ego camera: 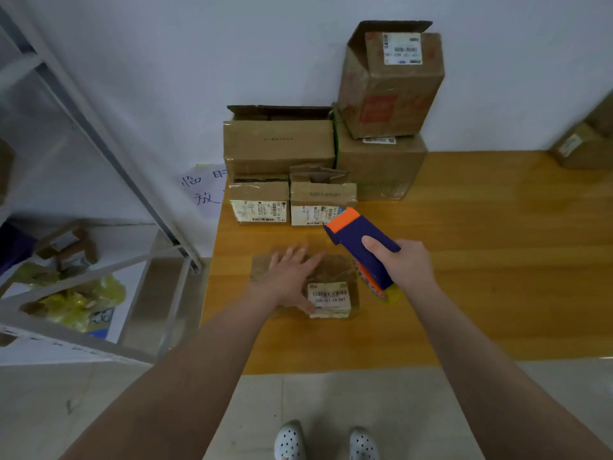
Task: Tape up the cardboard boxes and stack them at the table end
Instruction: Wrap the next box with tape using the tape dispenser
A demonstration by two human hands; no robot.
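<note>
Cardboard box (338,273) under flat left hand (292,277); right hand (404,263) grips dispenser (361,234).

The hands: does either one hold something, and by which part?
The right hand grips the tape dispenser around its blue body. The left hand holds nothing; it lies flat on the small box.

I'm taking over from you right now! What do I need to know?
Left hand: flat, pressing the small box near the table's front edge.
Right hand: grips the tape dispenser beside that box.
Done: several boxes stand at the far end; the top box and wide box show open flaps.
Left: tape this box, stack it, probably tape those open ones.
</note>
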